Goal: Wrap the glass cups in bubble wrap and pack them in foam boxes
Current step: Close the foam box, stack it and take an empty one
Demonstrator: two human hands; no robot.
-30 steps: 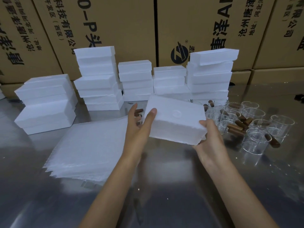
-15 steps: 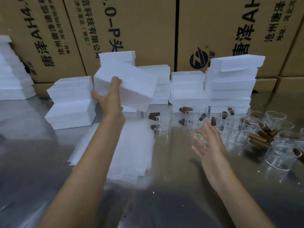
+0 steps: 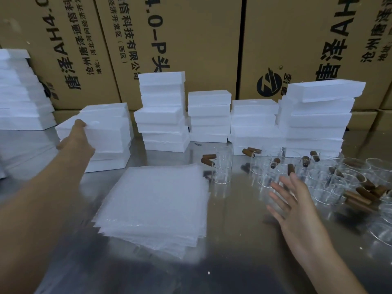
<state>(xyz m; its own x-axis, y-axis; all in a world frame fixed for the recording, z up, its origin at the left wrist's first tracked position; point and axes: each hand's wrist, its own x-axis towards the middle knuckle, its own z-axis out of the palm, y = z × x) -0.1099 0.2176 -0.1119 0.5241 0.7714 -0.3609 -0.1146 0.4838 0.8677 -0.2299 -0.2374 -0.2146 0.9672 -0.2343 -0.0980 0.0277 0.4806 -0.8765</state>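
Note:
My left hand grips a white foam box at its near left corner, on top of the low foam stack at the left. A pile of bubble wrap sheets lies flat in the middle of the steel table. My right hand hovers with fingers spread and holds nothing, just in front of a crowd of clear glass cups with brown wooden handles. One cup stands apart beside the wrap pile.
Stacks of white foam boxes line the back of the table, with another stack at the far left. Behind them rise large cardboard cartons.
My left hand carried the foam box from the centre up and left onto the low stack. My right hand let go of it and now hovers near the glass cups.

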